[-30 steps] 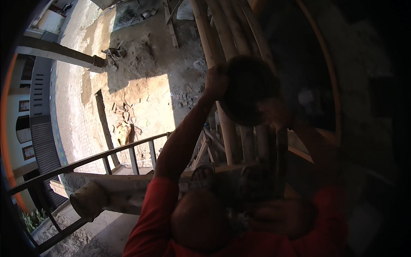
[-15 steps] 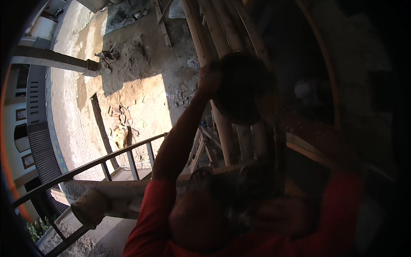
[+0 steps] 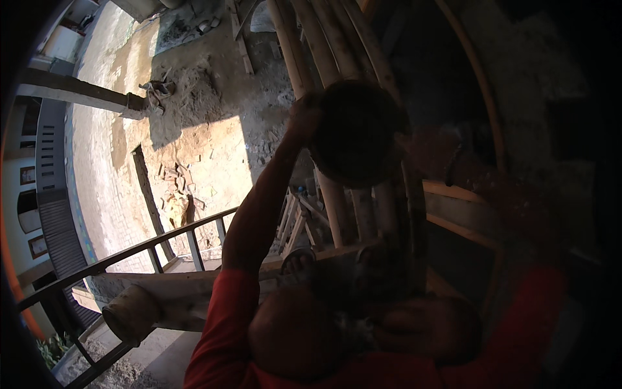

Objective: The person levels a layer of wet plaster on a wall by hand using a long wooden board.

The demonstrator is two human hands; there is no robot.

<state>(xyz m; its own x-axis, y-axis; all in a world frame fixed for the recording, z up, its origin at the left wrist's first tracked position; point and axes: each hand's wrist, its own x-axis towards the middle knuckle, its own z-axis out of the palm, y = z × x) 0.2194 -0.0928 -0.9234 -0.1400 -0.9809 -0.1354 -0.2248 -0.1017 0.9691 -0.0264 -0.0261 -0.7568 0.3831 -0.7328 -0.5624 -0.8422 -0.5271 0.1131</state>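
A dark round bucket is in front of me over the bamboo poles, its inside too dark to make out. My left hand is closed on the bucket's left edge, arm stretched forward. My right hand is at the bucket's right side, dim and blurred. Whether it touches the rim, and how its fingers lie, I cannot tell. Both forearms come from red sleeves, and a band shows at my right wrist.
Long bamboo poles run away from me beyond a wooden plank. A stained bucket lies on its side at lower left beside a metal railing. Rubble covers sunlit ground far below. A wooden frame stands at right.
The bucket has shifted slightly left, with my left hand still on it. My right hand has drawn back to the right, away from the bucket's middle.
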